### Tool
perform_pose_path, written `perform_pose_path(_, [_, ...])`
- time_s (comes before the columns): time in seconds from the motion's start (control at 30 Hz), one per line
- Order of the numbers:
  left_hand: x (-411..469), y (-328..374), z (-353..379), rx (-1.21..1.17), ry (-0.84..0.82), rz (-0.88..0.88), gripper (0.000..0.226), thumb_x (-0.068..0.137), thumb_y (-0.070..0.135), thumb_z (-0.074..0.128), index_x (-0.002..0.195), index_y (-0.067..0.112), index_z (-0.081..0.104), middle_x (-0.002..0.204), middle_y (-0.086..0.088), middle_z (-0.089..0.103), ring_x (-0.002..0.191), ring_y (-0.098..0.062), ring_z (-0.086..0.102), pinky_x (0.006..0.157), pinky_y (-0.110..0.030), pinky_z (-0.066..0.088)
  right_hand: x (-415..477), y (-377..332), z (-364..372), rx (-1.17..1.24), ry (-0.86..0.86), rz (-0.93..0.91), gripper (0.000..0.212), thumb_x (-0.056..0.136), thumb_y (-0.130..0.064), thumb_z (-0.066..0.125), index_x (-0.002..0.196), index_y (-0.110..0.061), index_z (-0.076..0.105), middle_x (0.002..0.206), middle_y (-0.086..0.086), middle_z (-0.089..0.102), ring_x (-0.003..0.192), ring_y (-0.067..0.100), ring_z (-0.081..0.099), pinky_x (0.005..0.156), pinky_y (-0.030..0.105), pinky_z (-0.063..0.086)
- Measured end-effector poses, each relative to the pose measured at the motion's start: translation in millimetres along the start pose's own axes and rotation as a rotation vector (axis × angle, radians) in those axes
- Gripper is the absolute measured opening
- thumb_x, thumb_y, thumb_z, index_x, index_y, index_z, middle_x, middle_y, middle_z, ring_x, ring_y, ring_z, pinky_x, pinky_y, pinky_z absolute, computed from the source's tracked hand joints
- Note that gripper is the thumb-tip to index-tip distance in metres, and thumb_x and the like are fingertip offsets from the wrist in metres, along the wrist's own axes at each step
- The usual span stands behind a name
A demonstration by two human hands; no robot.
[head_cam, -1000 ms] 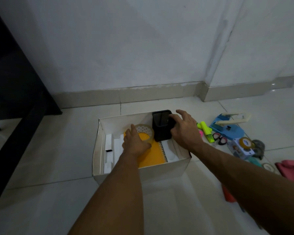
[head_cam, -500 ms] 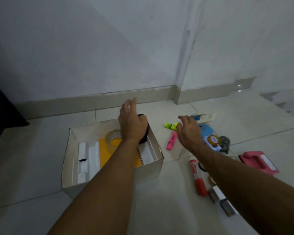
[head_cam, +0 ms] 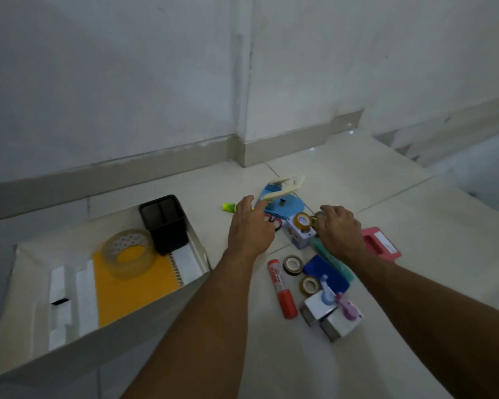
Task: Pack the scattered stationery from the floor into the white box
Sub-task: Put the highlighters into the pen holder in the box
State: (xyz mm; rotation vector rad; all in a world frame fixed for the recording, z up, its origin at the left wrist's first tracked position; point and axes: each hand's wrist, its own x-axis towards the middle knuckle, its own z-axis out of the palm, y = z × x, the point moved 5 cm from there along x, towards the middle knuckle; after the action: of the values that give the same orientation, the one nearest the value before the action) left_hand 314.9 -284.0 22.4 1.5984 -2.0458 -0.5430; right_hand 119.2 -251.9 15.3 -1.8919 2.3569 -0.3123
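Observation:
The white box (head_cam: pixel 156 309) sits on the floor at the left, holding a black pen holder (head_cam: pixel 163 223), a clear tape roll (head_cam: pixel 127 254), a yellow spiral notebook (head_cam: pixel 133 289) and white strips. Right of it lies a pile of stationery: a blue punch with a cream lever (head_cam: pixel 283 201), a green highlighter (head_cam: pixel 228 207), a small tape dispenser (head_cam: pixel 300 230), a red marker (head_cam: pixel 281 289), tape rolls (head_cam: pixel 293 264) and white punches (head_cam: pixel 329 315). My left hand (head_cam: pixel 249 228) hovers over the pile near the scissors, fingers apart. My right hand (head_cam: pixel 340 228) reaches down beside the dispenser, fingers curled over something small.
A pink flat item (head_cam: pixel 380 244) lies right of the pile, a blue pad (head_cam: pixel 326 273) and a teal item in the middle. The wall and skirting board (head_cam: pixel 156 165) run behind; a step drops off at the far right.
My left hand has left the black pen holder in the box and swung right over the pile. My right hand moved further right to the dispenser. The view has turned right.

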Motion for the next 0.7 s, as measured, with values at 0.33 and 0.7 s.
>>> perform_pose_path(0.33, [0.3, -17.5, 44.7, 0.215, -0.09, -0.313, 0.045, 0.085, 0.023, 0.054, 0.129, 0.013, 0.047, 0.136, -0.014, 0.039, 0.124, -0.033, 0.038, 0.103, -0.043, 0.031, -11.4, 77.8, 8.9, 0.002, -0.017, 0.191, 0.044, 0.1, -0.034, 0.033, 0.136, -0.012, 0.042, 0.14, 0.015, 0.046, 0.129, 0.031, 0.04, 0.107, 0.047, 0.032])
perform_pose_path(0.7, [12.7, -45.6, 57.9, 0.263, -0.081, -0.41, 0.052, 0.085, 0.02, 0.056, 0.135, 0.015, 0.041, 0.137, -0.015, 0.037, 0.127, -0.034, 0.036, 0.105, -0.044, 0.03, -8.5, 95.5, 22.4, -0.059, -0.05, 0.223, 0.043, 0.099, -0.038, 0.034, 0.132, -0.013, 0.045, 0.137, 0.015, 0.046, 0.127, 0.03, 0.042, 0.108, 0.052, 0.033])
